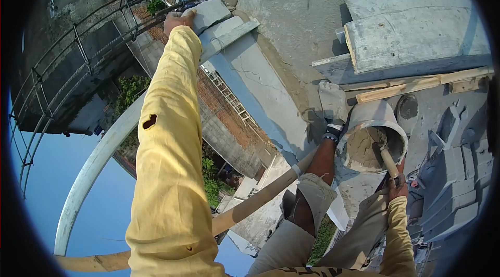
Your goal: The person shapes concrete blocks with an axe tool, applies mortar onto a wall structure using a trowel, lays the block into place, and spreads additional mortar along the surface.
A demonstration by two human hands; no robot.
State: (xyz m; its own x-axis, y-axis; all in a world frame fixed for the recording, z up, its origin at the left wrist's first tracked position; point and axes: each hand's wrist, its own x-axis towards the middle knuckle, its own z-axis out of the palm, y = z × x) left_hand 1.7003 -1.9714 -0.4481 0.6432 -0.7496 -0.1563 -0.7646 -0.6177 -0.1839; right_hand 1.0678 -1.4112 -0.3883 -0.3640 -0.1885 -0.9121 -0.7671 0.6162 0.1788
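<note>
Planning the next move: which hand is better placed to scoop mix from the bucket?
Probably the right hand: it holds the wooden-handled tool at the bucket. The left hand is away at the grey block.

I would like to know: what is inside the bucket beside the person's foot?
The bucket holds a grey-brown mix and the front end of a tool, held in the right hand. The mix hides the bucket's bottom; the tool's tip is not clearly visible.

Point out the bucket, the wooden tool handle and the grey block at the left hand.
Bucket (373,113): head view, on its outer wall.
Tool handle (388,162): head view, on the middle of its bare wood.
Block (211,13): head view, on its broad flat face.
</note>
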